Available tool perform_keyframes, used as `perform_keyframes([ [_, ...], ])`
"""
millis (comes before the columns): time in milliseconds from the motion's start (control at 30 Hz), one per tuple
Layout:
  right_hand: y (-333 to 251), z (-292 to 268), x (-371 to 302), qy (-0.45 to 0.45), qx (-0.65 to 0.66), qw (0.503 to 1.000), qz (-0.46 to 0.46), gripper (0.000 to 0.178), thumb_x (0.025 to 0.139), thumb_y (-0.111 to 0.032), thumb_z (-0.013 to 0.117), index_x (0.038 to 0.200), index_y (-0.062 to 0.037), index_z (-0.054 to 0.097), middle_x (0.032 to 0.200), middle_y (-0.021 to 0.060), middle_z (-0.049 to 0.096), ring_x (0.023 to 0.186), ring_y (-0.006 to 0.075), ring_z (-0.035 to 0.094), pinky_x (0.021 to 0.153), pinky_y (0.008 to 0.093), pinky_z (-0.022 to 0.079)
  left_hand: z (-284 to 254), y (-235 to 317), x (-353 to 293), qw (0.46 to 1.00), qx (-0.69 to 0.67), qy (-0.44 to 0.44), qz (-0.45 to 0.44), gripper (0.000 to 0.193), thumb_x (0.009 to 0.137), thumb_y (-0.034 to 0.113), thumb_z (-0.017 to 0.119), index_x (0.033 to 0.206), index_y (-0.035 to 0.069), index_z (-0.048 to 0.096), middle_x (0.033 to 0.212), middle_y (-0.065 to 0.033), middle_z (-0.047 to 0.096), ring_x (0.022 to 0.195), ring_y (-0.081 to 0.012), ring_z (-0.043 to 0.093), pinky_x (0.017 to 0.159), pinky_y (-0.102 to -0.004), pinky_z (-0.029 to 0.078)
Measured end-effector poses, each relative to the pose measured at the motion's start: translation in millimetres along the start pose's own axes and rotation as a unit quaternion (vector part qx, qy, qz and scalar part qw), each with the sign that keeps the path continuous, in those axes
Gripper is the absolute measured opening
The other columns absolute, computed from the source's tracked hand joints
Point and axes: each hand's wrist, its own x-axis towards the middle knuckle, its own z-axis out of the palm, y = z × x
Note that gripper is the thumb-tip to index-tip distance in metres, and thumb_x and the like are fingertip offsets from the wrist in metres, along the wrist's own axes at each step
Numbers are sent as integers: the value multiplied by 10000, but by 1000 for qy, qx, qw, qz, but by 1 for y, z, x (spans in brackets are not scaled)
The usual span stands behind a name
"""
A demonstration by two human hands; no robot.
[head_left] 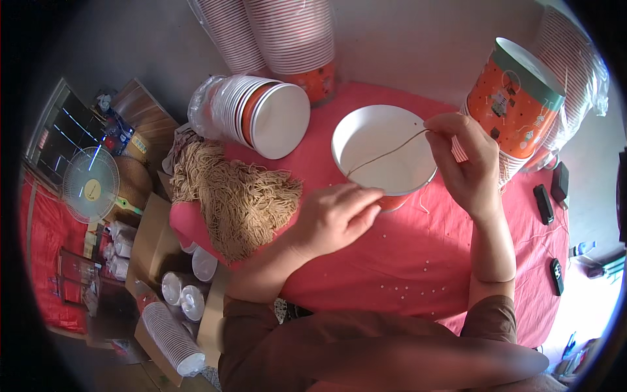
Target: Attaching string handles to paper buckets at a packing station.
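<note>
A white-lined paper bucket point(375, 134) with an orange outside stands upright before me, its mouth facing up. Thumb and forefinger of my right hand point(469, 163) pinch a thin brown string point(392, 151) above the bucket's right rim. The string crosses the mouth and slants down to the left rim, close to my left hand point(336, 219). My left hand is closed at the near left rim; what lies between its fingertips is hidden. A small dark spot, perhaps a hole, shows on the bucket's inner wall near my right fingers.
Tan strings point(238, 196) lie heaped on the red-covered table point(353, 277), left. Nested buckets point(281, 121) lie behind them; taller stacks point(294, 39) rise at the back. An orange and green bucket point(516, 98) tops a stack, right. A cardboard box point(153, 242) stands lower left.
</note>
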Motion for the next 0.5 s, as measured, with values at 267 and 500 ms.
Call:
perform_keyframes([
  [267,2,-14,-5,-79,481,853,188,90,939,-19,652,1026,-10,631,874,-9,641,759,41,571,663,197,462,-3,-15,-2,986,4,-7,-169,275,884,137,721,1094,-15,630,859,-108,674,608,-191,632,565,-317,527],
  [500,13,-19,-7,-117,608,761,194,117,927,-47,663,1033,-8,634,815,87,676,539,35,496,453,166,342,-15,-63,-8,973,-52,63,-216,101,901,9,578,995,-2,614,904,-72,597,698,-125,575,614,-260,462],
])
